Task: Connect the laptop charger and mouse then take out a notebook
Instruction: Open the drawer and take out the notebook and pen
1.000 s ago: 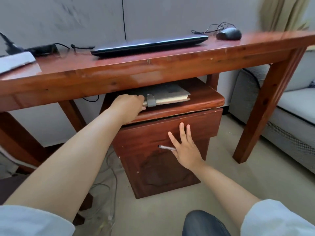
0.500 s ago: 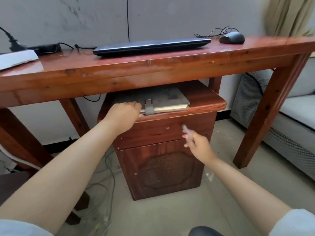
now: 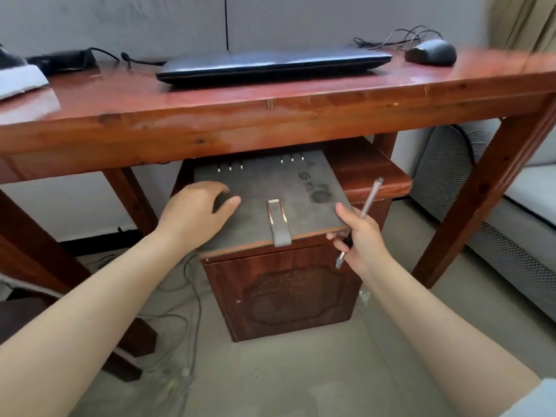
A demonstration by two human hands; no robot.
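Note:
A grey ring-bound notebook (image 3: 270, 188) with a strap clasp lies tilted over the front of the small wooden cabinet (image 3: 288, 290) under the desk. My left hand (image 3: 198, 212) grips its left edge, thumb on the cover. My right hand (image 3: 358, 233) holds its near right corner and also a pen (image 3: 370, 197) between the fingers. On the desk (image 3: 270, 115) lies the shut dark laptop (image 3: 270, 66). The black mouse (image 3: 430, 52) sits at the right with its cable bunched behind it. A black charger brick (image 3: 60, 60) rests at the far left.
A white object (image 3: 21, 81) lies on the desk's left end. Loose cables (image 3: 180, 341) trail on the floor left of the cabinet. A grey sofa (image 3: 511, 206) stands at the right behind the desk leg. A curtain (image 3: 523, 22) hangs top right.
The notebook has slid forward out from under the desk, past the cabinet's front edge. My right hand left the drawer front with the pen and took the notebook's right corner.

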